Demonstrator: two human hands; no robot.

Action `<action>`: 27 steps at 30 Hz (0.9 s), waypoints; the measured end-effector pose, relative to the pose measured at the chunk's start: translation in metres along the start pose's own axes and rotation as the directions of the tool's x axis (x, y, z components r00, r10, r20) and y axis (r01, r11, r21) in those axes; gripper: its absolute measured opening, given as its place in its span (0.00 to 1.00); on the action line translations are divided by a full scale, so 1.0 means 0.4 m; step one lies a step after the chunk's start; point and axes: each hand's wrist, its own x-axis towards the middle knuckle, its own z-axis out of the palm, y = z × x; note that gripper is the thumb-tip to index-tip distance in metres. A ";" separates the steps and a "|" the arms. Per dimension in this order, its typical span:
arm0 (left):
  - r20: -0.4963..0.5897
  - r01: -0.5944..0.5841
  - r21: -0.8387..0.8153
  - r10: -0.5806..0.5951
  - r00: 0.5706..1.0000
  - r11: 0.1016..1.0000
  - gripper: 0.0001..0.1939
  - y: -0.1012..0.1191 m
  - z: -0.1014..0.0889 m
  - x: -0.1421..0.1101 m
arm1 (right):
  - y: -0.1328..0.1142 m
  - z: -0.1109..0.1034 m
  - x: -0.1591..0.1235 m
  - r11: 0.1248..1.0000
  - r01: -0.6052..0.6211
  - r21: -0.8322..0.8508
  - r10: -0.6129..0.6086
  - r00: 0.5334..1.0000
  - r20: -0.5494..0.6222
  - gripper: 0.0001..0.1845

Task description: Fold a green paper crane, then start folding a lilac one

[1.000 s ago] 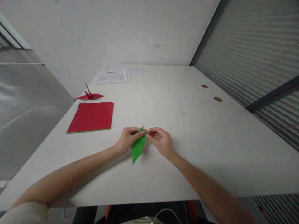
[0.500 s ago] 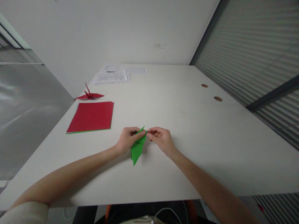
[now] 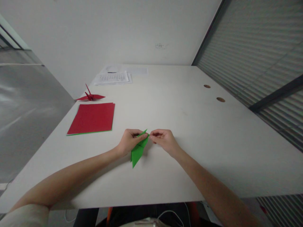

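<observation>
A folded piece of green origami paper (image 3: 138, 154) hangs just above the white table, one long point slanting down toward me. My left hand (image 3: 130, 140) is closed on it, thumb on top near the upper end. At the upper right tip of the green paper, my right hand (image 3: 163, 139) pinches with thumb and forefinger. Whether those fingertips still grip the tip is hard to make out, but they meet right at it. Left of my hands lies a stack of square paper (image 3: 93, 118), red on top with a green edge below. Behind the stack rests a red folded paper crane (image 3: 90, 96).
Printed sheets (image 3: 113, 78) with a dark pen-like object (image 3: 112, 72) lie at the far left of the white table (image 3: 161, 101). Two round holes, a far one (image 3: 207, 86) and a nearer one (image 3: 221, 99), sit near the right edge beside the window blinds (image 3: 258, 47).
The lower point of the green paper has swung slightly to the left. My right hand has shifted a touch to the right; the left hand has barely moved.
</observation>
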 end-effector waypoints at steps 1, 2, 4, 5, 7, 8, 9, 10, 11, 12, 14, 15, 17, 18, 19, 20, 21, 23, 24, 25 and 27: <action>0.004 0.003 0.005 -0.003 1.000 1.000 0.19 0.001 0.000 0.000 | -0.002 -0.002 -0.001 1.000 -0.001 -0.004 0.001 1.000 0.007 0.11; 0.007 0.005 0.012 -0.005 1.000 1.000 0.19 0.003 -0.001 -0.001 | -0.004 -0.003 -0.001 1.000 -0.001 -0.008 0.002 1.000 0.012 0.11; 0.014 0.007 0.023 -0.007 1.000 1.000 0.19 0.004 -0.001 -0.001 | -0.008 -0.005 -0.003 1.000 -0.002 -0.018 0.002 1.000 0.021 0.11; 0.020 0.010 0.024 -0.011 1.000 1.000 0.19 0.005 -0.002 -0.001 | -0.010 -0.006 -0.003 1.000 -0.003 -0.024 0.003 1.000 0.024 0.11; 0.030 0.018 0.022 -0.019 0.999 1.000 0.19 0.005 -0.002 -0.001 | -0.012 -0.007 -0.004 0.999 -0.004 -0.032 0.005 1.000 0.023 0.11; 0.029 0.023 0.019 -0.023 0.999 1.000 0.19 0.005 -0.001 -0.001 | -0.012 -0.008 -0.004 0.999 -0.004 -0.036 0.005 1.000 0.022 0.11; 0.026 0.027 0.017 -0.027 0.999 0.999 0.20 0.005 0.000 -0.002 | -0.012 -0.008 -0.004 0.999 -0.004 -0.040 0.004 1.000 0.021 0.11; 0.021 0.029 0.016 -0.029 0.999 0.999 0.20 0.004 0.000 -0.002 | -0.011 -0.008 -0.004 0.999 -0.003 -0.042 0.004 1.000 0.022 0.11; 0.015 0.029 0.015 -0.029 0.999 0.999 0.20 0.003 0.001 -0.002 | -0.009 -0.007 -0.003 0.999 -0.002 -0.041 0.002 1.000 0.021 0.11; 0.011 0.028 0.013 -0.028 1.000 1.000 0.20 0.002 0.002 -0.003 | -0.007 -0.006 -0.003 0.999 0.000 -0.037 0.001 1.000 0.022 0.11; 0.005 0.024 0.010 -0.024 1.000 1.000 0.19 0.000 0.003 -0.003 | -0.003 -0.002 -0.001 1.000 0.006 -0.025 -0.005 1.000 0.025 0.12; 0.000 0.021 0.007 -0.021 1.000 1.000 0.19 -0.002 0.003 -0.003 | -0.001 0.000 -0.001 1.000 0.011 -0.020 -0.010 1.000 0.027 0.12; -0.012 0.016 0.003 -0.016 1.000 1.000 0.19 -0.004 0.003 -0.003 | 0.002 0.003 -0.001 1.000 0.020 -0.022 -0.019 0.999 0.034 0.13; -0.015 0.016 0.000 -0.016 1.000 1.000 0.18 -0.005 0.003 -0.003 | 0.003 0.004 -0.001 0.999 0.023 -0.028 -0.022 0.999 0.036 0.14; -0.017 0.019 -0.006 -0.019 1.000 1.000 0.18 -0.005 0.003 -0.002 | 0.004 0.005 -0.001 0.999 0.027 -0.036 -0.026 0.999 0.038 0.15; -0.016 0.026 -0.013 -0.026 1.000 1.000 0.18 -0.005 0.003 -0.002 | 0.004 0.004 -0.001 0.999 0.031 -0.045 -0.029 0.999 0.040 0.15; -0.012 0.036 -0.023 -0.037 0.999 0.999 0.18 -0.004 0.003 -0.002 | 0.004 0.004 -0.002 0.998 0.035 -0.054 -0.032 0.999 0.042 0.16; 0.001 0.063 -0.050 -0.063 0.998 0.997 0.18 -0.003 0.003 -0.002 | 0.003 0.002 -0.003 0.997 0.038 -0.070 -0.035 0.998 0.051 0.16; 0.006 0.074 -0.065 -0.074 0.997 0.995 0.18 -0.002 0.003 -0.002 | 0.003 0.001 -0.004 0.997 0.037 -0.074 -0.033 0.998 0.059 0.16; 0.011 0.085 -0.078 -0.085 0.996 0.993 0.18 -0.001 0.003 -0.002 | 0.002 0.000 -0.004 0.996 0.036 -0.076 -0.031 0.997 0.066 0.16; 0.018 0.102 -0.100 -0.101 0.995 0.990 0.18 0.000 0.003 -0.002 | 0.001 0.000 -0.005 0.997 0.031 -0.074 -0.025 0.996 0.081 0.15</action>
